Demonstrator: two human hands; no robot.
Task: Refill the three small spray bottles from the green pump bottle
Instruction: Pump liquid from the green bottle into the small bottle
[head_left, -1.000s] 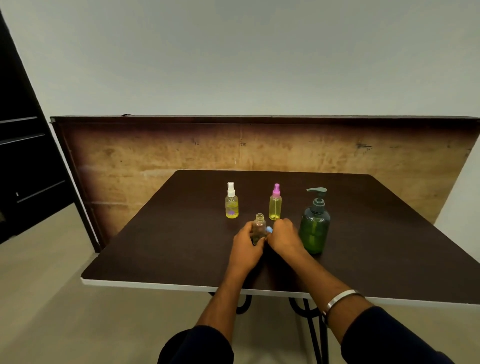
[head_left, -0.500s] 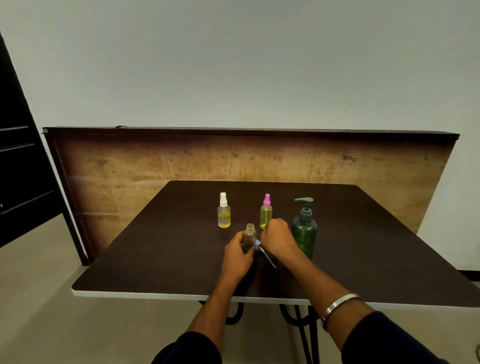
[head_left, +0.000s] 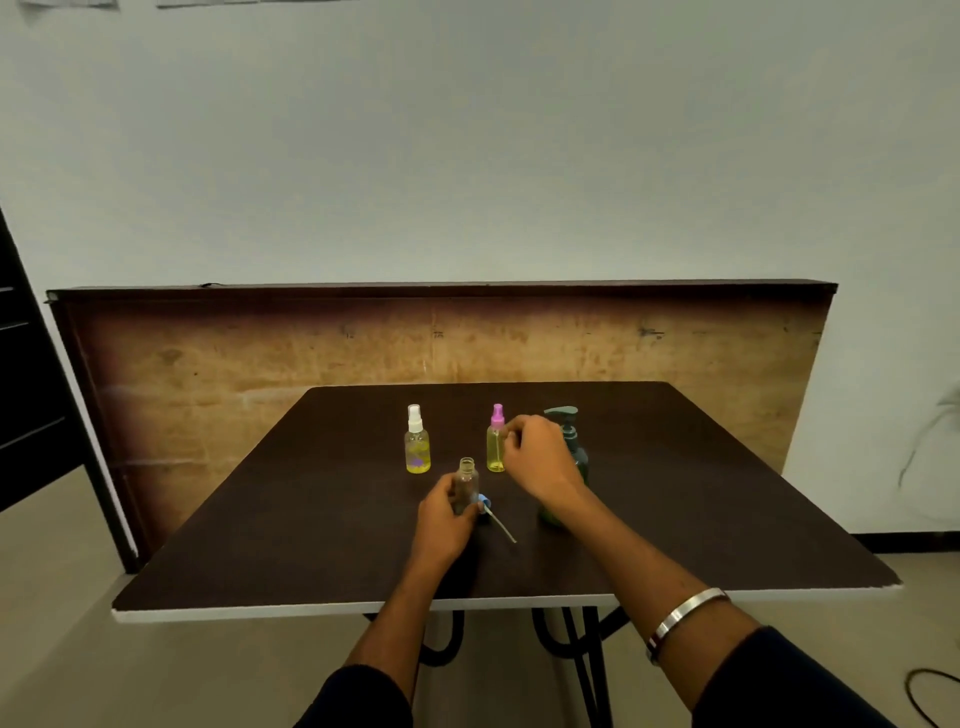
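The open spray bottle (head_left: 466, 483) stands upright near the middle of the dark counter (head_left: 311, 519), its cap off and its threaded neck bare. Its body is clear and looks nearly empty. The left hand (head_left: 445, 525) has its grip closed around the lower part of this bottle, fingers and thumb curled about it.

Just to the right of the open bottle, touching the left hand's fingers, the blue spray cap (head_left: 484, 503) lies on its side on the counter, its thin dip tube (head_left: 503, 527) pointing toward the near edge and to the right.

Beyond the open bottle and to its left stands the white-capped bottle (head_left: 417, 441), upright, holding yellow liquid with a purple mark low on its body. Beyond and just to the right stands the pink-capped bottle (head_left: 496, 441), upright, filled with yellow liquid.

The right hand (head_left: 540, 460) is raised beside the pink-capped bottle, fingers curled close to its neck; whether they touch it cannot be told, and its grip holds nothing visible. This hand and forearm cover most of the green pump bottle (head_left: 563, 415), which stands to the right of the open bottle; only its dark pump head and part of its shoulder and base show.

A metal bangle (head_left: 685, 613) sits on the right wrist. A worn wooden board (head_left: 260, 364) stands behind the counter against the pale wall.
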